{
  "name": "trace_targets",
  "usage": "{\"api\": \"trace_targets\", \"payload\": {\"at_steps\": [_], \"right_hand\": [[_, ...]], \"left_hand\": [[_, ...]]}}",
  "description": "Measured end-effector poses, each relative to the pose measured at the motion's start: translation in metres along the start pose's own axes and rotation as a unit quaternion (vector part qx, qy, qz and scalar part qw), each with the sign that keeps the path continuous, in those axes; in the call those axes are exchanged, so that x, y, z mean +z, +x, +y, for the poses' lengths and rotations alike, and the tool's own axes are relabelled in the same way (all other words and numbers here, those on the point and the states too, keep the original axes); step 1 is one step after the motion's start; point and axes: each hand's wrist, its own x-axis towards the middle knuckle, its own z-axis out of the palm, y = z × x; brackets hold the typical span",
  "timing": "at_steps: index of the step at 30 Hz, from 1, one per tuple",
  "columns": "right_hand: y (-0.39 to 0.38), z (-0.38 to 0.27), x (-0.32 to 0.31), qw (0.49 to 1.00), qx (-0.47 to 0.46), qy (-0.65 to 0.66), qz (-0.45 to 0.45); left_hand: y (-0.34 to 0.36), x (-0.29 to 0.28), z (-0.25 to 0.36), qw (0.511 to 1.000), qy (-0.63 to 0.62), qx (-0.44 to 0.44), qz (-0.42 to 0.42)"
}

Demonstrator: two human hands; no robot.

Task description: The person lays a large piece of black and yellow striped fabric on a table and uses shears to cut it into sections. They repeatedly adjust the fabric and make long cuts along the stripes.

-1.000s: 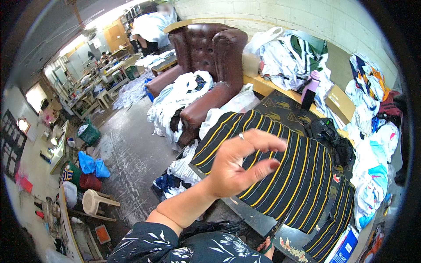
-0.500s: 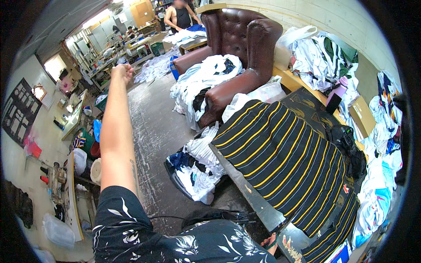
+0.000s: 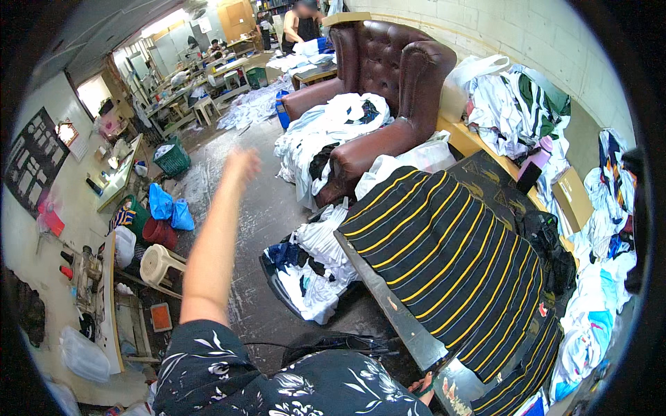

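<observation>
The left hand is reaching out over the concrete floor, arm stretched away from the body, and it is motion-blurred, so I cannot tell whether the fingers are spread or curled; nothing is showing in its grip. The right hand is not showing anywhere in the head view.

Nearest garment in play: the black shirt with yellow stripes is lying spread flat on the tabletop, covering most of it and draping toward the near right corner. It is sitting well apart from that outstretched left hand. Just beside the tabletop's left edge, a heap of white and blue clothes is piling up on the floor.

Behind that, a brown leather armchair is carrying more white garments across its seat and arm. Along the right wall, a further mound of pale clothing is resting on a yellow shelf, with a pink bottle and a cardboard box near it.

Over on the left, a white plastic stool is standing near blue bags and a green basket. Far back, another person is standing by a worktable.
</observation>
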Motion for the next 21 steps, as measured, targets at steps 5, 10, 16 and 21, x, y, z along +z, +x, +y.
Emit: {"api": "trace_targets", "payload": {"at_steps": [5,10,16,21], "right_hand": [[-0.002,0.001,-0.001,0.999,0.029,0.009,-0.011],[-0.002,-0.001,-0.002,0.999,0.036,-0.008,-0.024],[0.000,0.000,-0.001,0.999,0.028,-0.025,-0.037],[-0.002,0.002,0.000,0.999,0.027,-0.016,-0.045]], "left_hand": [[-0.117,0.109,-0.109,0.980,-0.079,-0.159,-0.090],[-0.206,0.181,-0.157,0.950,0.036,-0.190,-0.244],[-0.246,0.224,-0.170,0.908,0.093,-0.084,-0.399],[-0.266,0.246,-0.163,0.872,0.128,-0.045,-0.470]]}}
